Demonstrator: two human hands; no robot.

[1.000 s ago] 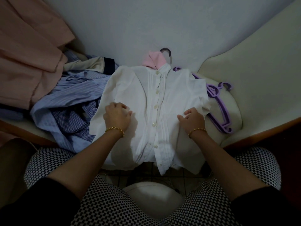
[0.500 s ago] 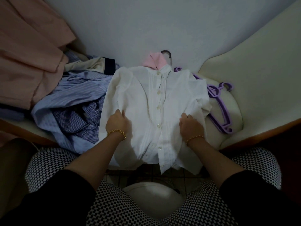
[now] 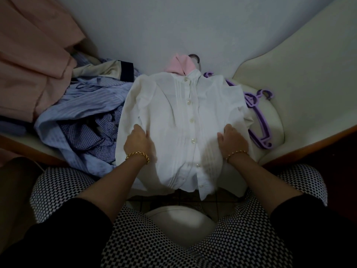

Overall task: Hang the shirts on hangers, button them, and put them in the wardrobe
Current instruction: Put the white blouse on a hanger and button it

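A white shirt (image 3: 179, 117) lies front up on a cream seat (image 3: 275, 122), its row of buttons closed down the middle. A dark hanger hook (image 3: 195, 57) sticks out above the collar, beside a pink piece of cloth (image 3: 178, 65). My left hand (image 3: 138, 141) grips the shirt's left side at waist height, thumb on top and fingertips hidden in the fabric. My right hand (image 3: 232, 141) holds the right side the same way. The hem hangs over the seat's front edge.
A pile of blue striped and checked shirts (image 3: 83, 117) lies left of the white one. Purple hangers (image 3: 258, 120) lie at its right. Peach fabric (image 3: 32, 55) hangs at the far left. A white rounded object (image 3: 179, 223) sits between my knees.
My hands have gone from curled fists lying on the shirt front to holding its two sides, slightly further apart. The shirt lies a little smoother and flatter.
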